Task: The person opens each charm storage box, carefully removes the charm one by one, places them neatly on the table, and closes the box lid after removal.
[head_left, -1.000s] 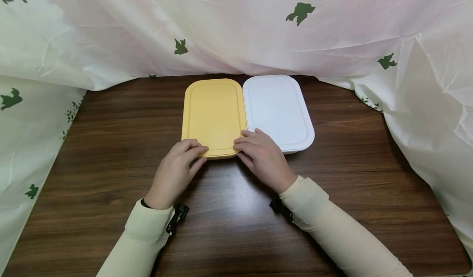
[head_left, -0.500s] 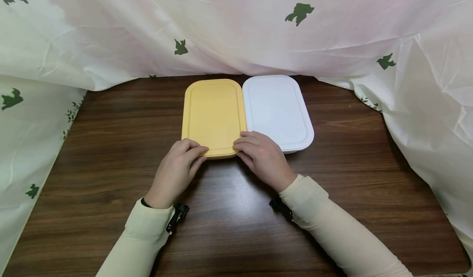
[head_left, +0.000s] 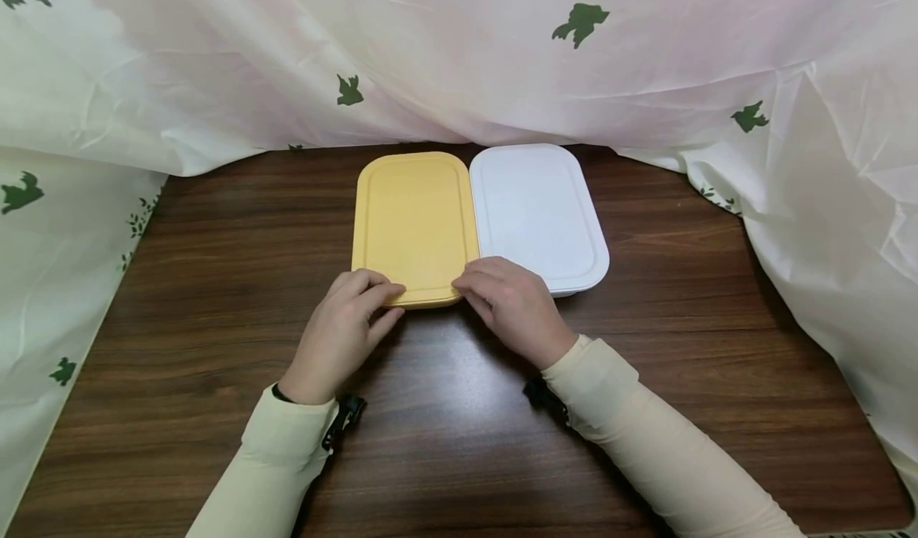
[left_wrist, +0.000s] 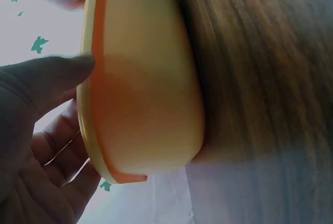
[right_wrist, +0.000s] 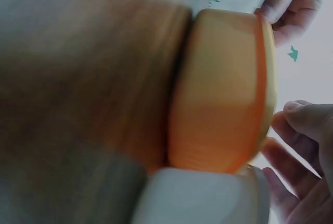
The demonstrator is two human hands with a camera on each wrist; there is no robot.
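Observation:
A yellow lidded box stands on the table, its yellow lid (head_left: 414, 219) facing up and its deep body (left_wrist: 148, 83) plain in the left wrist view. My left hand (head_left: 337, 331) is at the near left corner, the index finger on the lid's border and the thumb against the rim below. At the near right corner, my right hand (head_left: 512, 307) touches the lid's edge with its fingertips. In the right wrist view its thumb stands a little off the rim and the fingers are spread. The lid lies level over the box.
A white lidded box (head_left: 538, 211) sits directly against the yellow one's right side, partly covered by my right hand. The brown wooden table (head_left: 237, 283) runs back to a pale curtain (head_left: 459, 52) with green bird prints, which also hangs along both sides.
My right hand's fingers have drawn slightly closer together and lower at the corner. The left hand and both boxes keep their places.

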